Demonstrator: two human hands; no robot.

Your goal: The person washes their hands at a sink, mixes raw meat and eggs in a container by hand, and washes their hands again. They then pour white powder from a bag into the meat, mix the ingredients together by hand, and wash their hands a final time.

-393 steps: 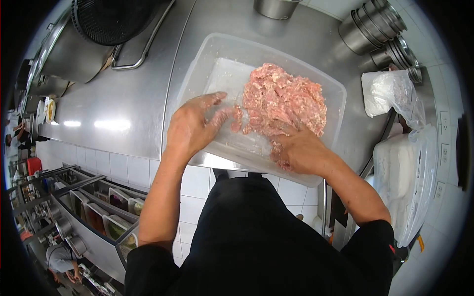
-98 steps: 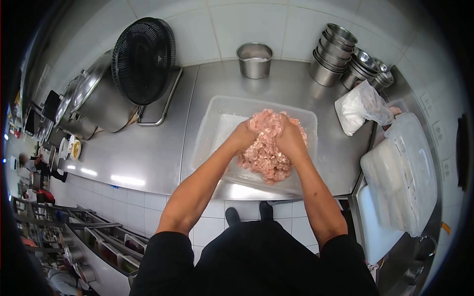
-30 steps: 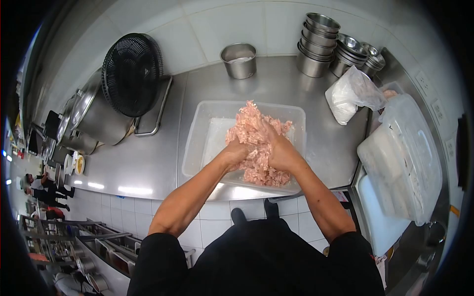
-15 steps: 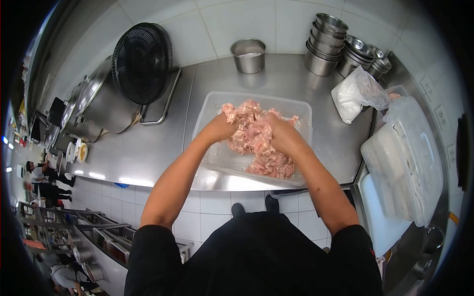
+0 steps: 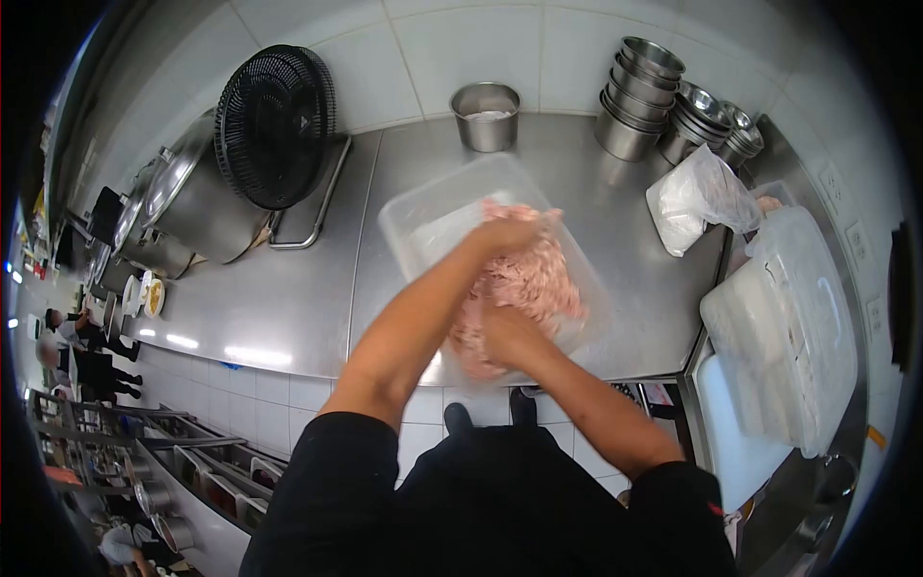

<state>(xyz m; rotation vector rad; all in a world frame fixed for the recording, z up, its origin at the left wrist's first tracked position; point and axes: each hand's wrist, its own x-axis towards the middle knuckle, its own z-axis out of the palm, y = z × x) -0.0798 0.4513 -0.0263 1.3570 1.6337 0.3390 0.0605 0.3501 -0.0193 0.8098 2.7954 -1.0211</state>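
A translucent plastic bin [image 5: 409,219] lies turned at an angle on the steel counter, its near corner by the counter's front edge. Pink ground meat [image 5: 538,279] fills its middle and right part. My left hand [image 5: 514,236] is at the far side of the meat, its fingers sunk in or behind it. Nearer to me, my right hand [image 5: 505,337] presses into the meat at the near end, its fingers hidden and blurred by motion. My left forearm reaches across, so the left hand is farther from me than the right.
Behind the bin stands a steel pot [image 5: 486,117]. Stacked steel containers [image 5: 639,96] and a bag of white powder [image 5: 683,207] are at the right, near a lidded plastic box [image 5: 793,327]. Large pots [image 5: 207,207] and a black fan cover [image 5: 276,125] stand left. People [image 5: 82,351] are far left.
The bin has turned clockwise. My left hand has moved right to the far side of the meat, and my right hand has come nearer to me and left. The meat is heaped differently.
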